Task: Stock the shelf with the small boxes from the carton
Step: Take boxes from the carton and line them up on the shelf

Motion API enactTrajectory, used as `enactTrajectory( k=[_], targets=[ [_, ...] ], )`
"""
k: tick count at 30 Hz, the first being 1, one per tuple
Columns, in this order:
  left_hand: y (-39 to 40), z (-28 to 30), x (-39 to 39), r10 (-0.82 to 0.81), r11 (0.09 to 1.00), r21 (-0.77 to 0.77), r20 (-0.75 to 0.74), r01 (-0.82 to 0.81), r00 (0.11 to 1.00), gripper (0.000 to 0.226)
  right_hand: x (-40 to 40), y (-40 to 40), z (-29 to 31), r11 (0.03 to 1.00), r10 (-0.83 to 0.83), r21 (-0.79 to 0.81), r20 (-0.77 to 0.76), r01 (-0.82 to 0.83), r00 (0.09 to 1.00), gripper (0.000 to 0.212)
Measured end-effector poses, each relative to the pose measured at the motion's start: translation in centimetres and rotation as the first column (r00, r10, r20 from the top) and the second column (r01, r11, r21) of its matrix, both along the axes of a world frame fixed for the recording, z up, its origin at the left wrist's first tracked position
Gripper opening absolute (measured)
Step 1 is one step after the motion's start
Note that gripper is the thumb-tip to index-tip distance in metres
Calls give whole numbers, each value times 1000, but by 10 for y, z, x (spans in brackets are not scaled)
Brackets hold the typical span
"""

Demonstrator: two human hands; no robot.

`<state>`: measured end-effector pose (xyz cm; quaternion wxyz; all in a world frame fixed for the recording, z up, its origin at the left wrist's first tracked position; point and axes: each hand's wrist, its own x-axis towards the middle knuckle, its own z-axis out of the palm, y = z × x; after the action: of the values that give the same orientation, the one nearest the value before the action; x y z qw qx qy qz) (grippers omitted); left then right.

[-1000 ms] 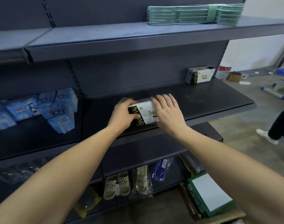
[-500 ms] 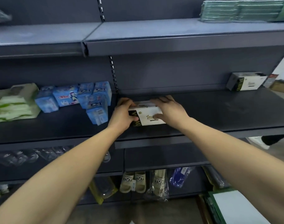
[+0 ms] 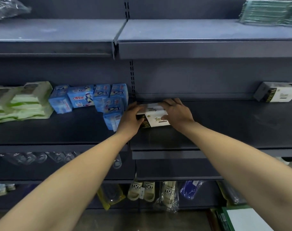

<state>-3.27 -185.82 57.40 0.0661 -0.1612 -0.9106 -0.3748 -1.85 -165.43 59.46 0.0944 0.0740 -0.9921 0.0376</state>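
Note:
A small white box with a black side panel [image 3: 156,118] sits on the dark middle shelf [image 3: 233,124], near its left end and deep toward the back panel. My left hand [image 3: 131,118] grips its left end, fingers curled round the black side. My right hand [image 3: 176,112] lies over its top and right end, thumb on the front face. A second box of the same kind [image 3: 276,94] stands at the far right of the same shelf. The carton's green edge [image 3: 225,219] shows at the bottom right.
Blue packets [image 3: 98,99] crowd the neighbouring shelf just left of my left hand, with pale green packs [image 3: 20,102] further left. A shelf above holds folded green cloths [image 3: 271,13]. Slippers [image 3: 142,190] and bagged goods hang below.
Both hands have pushed the box further back on the shelf and leftward toward the upright. My view has swung left, bringing the blue and green packets into sight.

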Motion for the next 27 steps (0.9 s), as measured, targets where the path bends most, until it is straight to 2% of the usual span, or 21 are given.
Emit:
enactTrajectory(
  k=[6, 20, 27],
  targets=[
    [8, -1, -5, 41, 994, 99, 64, -47, 997, 55, -51, 7, -2, 998, -12, -54, -10, 11, 1000, 59],
    [-2, -21, -25, 124, 991, 40, 113, -129, 986, 40, -160, -5, -11, 1000, -14, -24, -26, 13, 1000, 54],
    [-2, -26, -25, 155, 987, 19, 139, -160, 978, 39, -163, -3, -21, 1000, -5, -29, -92, 2, 996, 56]
  ],
)
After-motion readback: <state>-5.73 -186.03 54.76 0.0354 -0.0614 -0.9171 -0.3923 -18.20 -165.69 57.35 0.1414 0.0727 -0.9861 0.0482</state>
